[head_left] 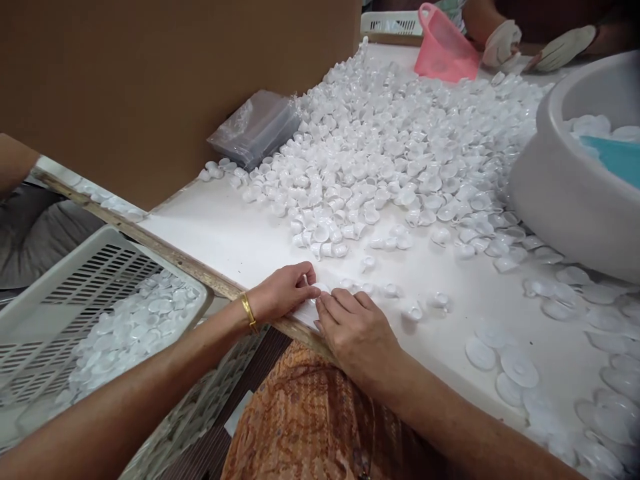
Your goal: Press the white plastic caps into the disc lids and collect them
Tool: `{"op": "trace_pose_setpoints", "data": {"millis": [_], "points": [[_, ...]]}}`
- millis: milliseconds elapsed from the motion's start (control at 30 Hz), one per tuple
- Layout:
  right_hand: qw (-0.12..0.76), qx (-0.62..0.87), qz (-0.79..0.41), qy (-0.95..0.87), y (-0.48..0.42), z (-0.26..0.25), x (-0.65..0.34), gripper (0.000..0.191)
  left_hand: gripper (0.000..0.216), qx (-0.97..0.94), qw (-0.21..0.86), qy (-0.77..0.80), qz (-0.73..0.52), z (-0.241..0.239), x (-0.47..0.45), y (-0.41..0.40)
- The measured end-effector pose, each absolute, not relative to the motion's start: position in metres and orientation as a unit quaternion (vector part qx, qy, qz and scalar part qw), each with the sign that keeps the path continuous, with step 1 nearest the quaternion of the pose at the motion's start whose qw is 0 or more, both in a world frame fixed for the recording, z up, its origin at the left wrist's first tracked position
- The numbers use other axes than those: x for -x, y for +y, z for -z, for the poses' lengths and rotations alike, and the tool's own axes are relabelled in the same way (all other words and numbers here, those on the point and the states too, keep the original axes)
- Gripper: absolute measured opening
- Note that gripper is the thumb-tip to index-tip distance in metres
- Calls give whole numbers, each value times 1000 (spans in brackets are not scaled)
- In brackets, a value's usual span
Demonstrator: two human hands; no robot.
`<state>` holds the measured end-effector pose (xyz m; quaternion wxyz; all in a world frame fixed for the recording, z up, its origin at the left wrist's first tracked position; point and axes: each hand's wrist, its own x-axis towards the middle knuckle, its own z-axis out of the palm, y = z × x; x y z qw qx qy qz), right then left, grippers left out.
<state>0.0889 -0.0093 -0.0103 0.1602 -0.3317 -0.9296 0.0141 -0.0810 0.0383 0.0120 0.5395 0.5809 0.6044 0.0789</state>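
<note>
**Both hands on one small white piece, right at the table edge**

Risks, L to R. Crate (pixel 55 313) sits below the edge with white parts (pixel 130 327) in it; if the piece (pixel 323 287) slips off my left side, it could land in there and get lost in the mix. Wood edge (pixel 190 267) looks worn; dragging the piece over it might scuff it. Heap (pixel 380 147) beyond is loose, so a hard knock could set it sliding toward me. Loose cups (pixel 367 265) lie just past my fingers; a careless knuckle would roll them. Discs (pixel 517 365) lie flat right of my forearm, easy to sweep if that elbow swings out.

Pose, L to R. Left hand (pixel 283 290): wrist crosses the edge, bracelet (pixel 249 312) on it. Index curled, a gap between its tip and the thumb's; thumb tip is at the piece. Can't tell if anything's clamped.

Piece: between my two sets of fingertips, mostly covered, shape unclear.

Right hand (pixel 355 330): back up, fingers bent and side by side, tips at the piece from the right. Pinching or just pressing: can't tell, knuckles block it.
</note>
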Motion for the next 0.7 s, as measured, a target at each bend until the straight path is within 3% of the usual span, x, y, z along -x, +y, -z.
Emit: {"op": "trace_pose_setpoints", "data": {"millis": [133,433,600,700], "points": [[189,334,-17,-923,-11,16,-87,31,15,-583,547,601,-7,-15,82,46],[194,331,20,-923,-17,23,-84,32,11,-664,444,601,-5,-8,82,39],[195,343,4,-919,-17,23,-86,30,17,-653,392,647,-39,-6,83,26],[220,358,-21,-907,-16,19,-89,29,26,-663,296,678,-113,-10,76,26]]}}
